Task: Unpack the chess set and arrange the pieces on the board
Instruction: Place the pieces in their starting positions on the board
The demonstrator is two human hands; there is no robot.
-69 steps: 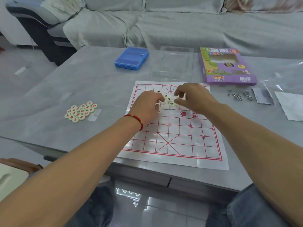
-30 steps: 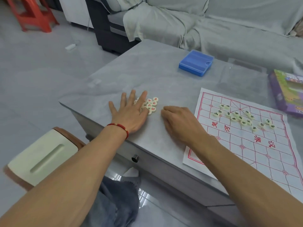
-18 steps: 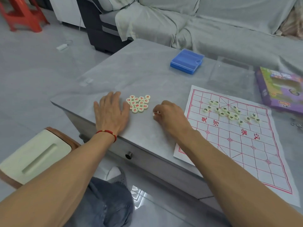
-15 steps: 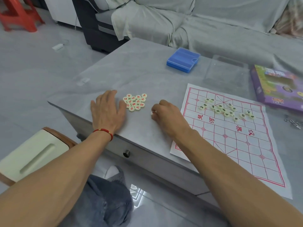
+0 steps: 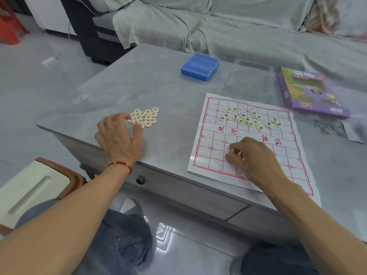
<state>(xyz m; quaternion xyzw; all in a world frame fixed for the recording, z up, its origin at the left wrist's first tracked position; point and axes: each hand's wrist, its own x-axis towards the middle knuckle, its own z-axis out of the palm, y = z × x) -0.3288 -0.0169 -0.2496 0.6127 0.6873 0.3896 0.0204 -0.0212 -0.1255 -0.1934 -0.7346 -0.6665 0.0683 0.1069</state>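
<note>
While we look down from the head camera, we see first the grey sofa (image 5: pixel 248 32) behind, and in front of it the grey bench (image 5: pixel 139 82) that carries everything. On its right part lies the paper board (image 5: pixel 278 155) with red lines, flat, its near edge at the edge of the bench. Beyond the board there is a purple box (image 5: pixel 309 94) at the right, a clear plastic tray (image 5: pixel 250 78) in the middle and a blue case (image 5: pixel 200 66) more to the left. Our left hand (image 5: pixel 119 139) rests on the bench with fingers spread and only a little bent, its fingertips touching the group of red-marked pieces (image 5: pixel 144 117), which sit on the bench well apart from the board; this grip is apart and holds nothing. Our right hand (image 5: pixel 252 155) is over the near half of the board, its fingers curled together and pinching one small red piece (image 5: pixel 230 151) at a line crossing. The green-marked pieces (image 5: pixel 248 120) lie scattered on the far half of the board.
</note>
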